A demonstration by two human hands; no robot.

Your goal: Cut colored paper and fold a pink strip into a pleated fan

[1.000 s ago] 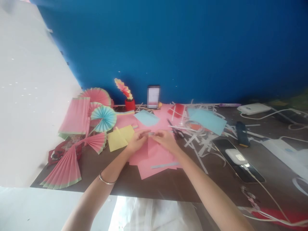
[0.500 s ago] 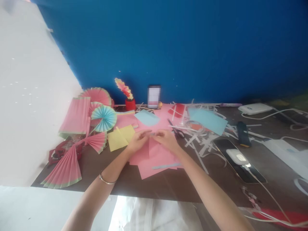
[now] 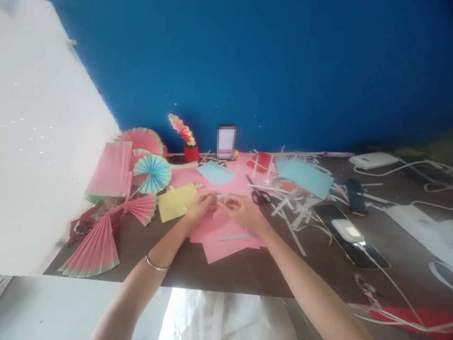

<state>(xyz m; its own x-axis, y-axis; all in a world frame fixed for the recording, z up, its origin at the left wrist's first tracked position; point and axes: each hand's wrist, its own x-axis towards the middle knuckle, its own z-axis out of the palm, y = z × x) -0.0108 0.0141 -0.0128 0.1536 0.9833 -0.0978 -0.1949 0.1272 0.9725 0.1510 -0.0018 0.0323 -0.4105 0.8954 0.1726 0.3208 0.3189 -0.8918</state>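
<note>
My left hand (image 3: 202, 208) is closed at the far left edge of a pink paper sheet (image 3: 226, 222), fingers pressed together on it. Facing it, my right hand (image 3: 243, 212) has its thumb and fingers curled in a pinch at the same sheet's far edge. A pale blue-grey strip (image 3: 233, 236) runs along the sheet's near part. More pink paper (image 3: 214, 255) lies flat beneath on the dark desk. Just beyond my right hand rest black scissors (image 3: 261, 196). Beside my left hand lies yellow paper (image 3: 173, 206).
Pleated pink fans (image 3: 94, 248) and a light blue rosette (image 3: 153, 174) crowd the left side. A red pot (image 3: 191, 153) and a blurred upright screen (image 3: 226, 141) stand against the blue wall. Rightward are white paper strips (image 3: 300, 215), blue paper (image 3: 306, 177), a phone (image 3: 336, 217) and cables.
My right hand has shifted slightly and its fingers are more curled. The sheet's near edge with the blue-grey strip has moved up and left. The scissors show more fully.
</note>
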